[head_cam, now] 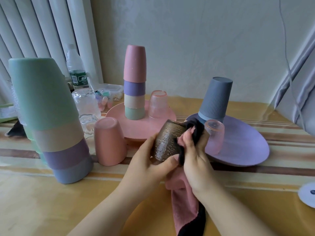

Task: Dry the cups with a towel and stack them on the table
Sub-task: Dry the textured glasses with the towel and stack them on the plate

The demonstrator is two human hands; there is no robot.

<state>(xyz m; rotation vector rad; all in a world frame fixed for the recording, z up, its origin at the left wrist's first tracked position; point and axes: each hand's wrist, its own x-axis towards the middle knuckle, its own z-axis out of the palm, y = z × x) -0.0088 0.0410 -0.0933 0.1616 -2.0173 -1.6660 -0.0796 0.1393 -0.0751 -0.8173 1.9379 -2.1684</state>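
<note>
While left hand (150, 160) grips brown cup (167, 142), tilted, mouth toward right, right hand (194, 150) pinching towel (185, 198).

A pale, faintly patterned wall (196, 48) fills the upper centre of the frame; a white ribbed radiator (42, 26) is seen at the upper left; grey curtain fabric (296, 92) hangs at the right edge; the lower half is taken up by a table (51, 210) covered in yellow cloth with brown stripes; soft daylight is cast evenly.

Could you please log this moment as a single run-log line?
step: drying | left hand: holds brown glass cup | right hand: grips towel at cup mouth | stacking: not yet done
</note>
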